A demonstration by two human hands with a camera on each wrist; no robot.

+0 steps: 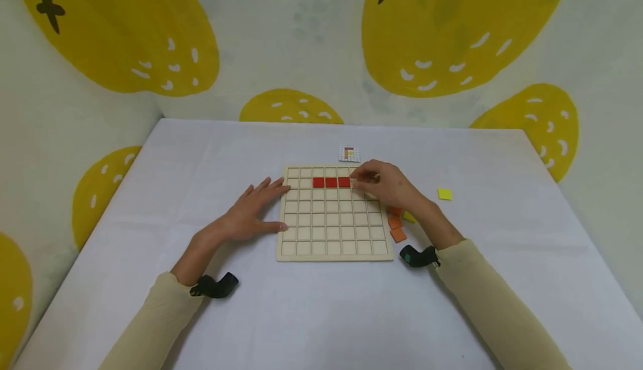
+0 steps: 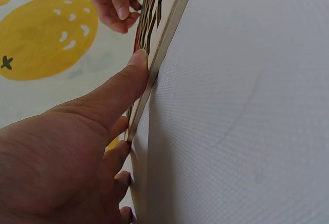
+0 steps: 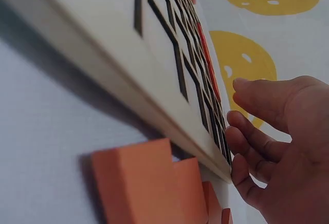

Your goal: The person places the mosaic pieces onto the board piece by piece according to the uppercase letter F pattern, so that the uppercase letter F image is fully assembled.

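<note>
A pale wooden grid board (image 1: 331,251) lies on the white table. Three red square tiles (image 1: 331,182) sit side by side in its second row from the far edge. My left hand (image 1: 253,211) has its fingers spread, with thumb and fingertips at the board's left edge; in the left wrist view the thumb (image 2: 115,90) rests against that rim. Over the upper right cells is my right hand (image 1: 389,183), its bent fingertips right beside the last red tile. The right wrist view shows a gap between thumb and fingers (image 3: 252,136), with no tile in it.
Several orange tiles (image 1: 395,222) and a yellow tile (image 1: 409,217) lie at the board's right edge, beneath my right forearm. Another yellow tile (image 1: 444,194) is farther right. Behind the board lies a small pattern card (image 1: 349,154). Fabric with yellow fruit surrounds the table.
</note>
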